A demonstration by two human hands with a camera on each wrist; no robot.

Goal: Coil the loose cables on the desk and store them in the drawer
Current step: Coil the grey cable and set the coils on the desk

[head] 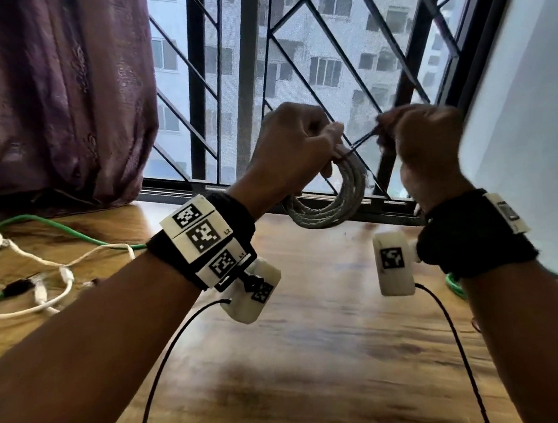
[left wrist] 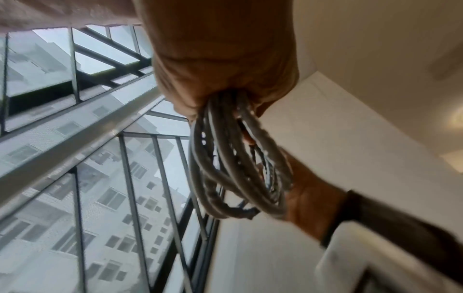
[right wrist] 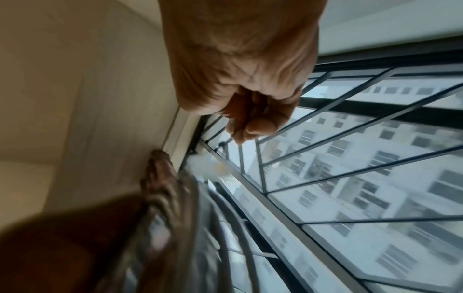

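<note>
A grey braided cable (head: 331,202) hangs in several loops from my left hand (head: 293,147), which grips the top of the coil above the wooden desk (head: 319,345). The left wrist view shows the same coil (left wrist: 225,168) dangling from the closed fist of my left hand (left wrist: 223,79). My right hand (head: 414,138) is level with the left, fingers curled, pinching the dark loose end of the cable (head: 363,140) that stretches between both hands. In the right wrist view my right hand (right wrist: 253,119) is curled; the coil there is a blur. No drawer is in view.
At the desk's left lie a tangled white cable (head: 19,273) and a green cable (head: 66,230) with a dark plug. More green cable (head: 457,287) shows at the right by a white wall. A purple curtain (head: 48,97) and a barred window (head: 290,72) stand behind.
</note>
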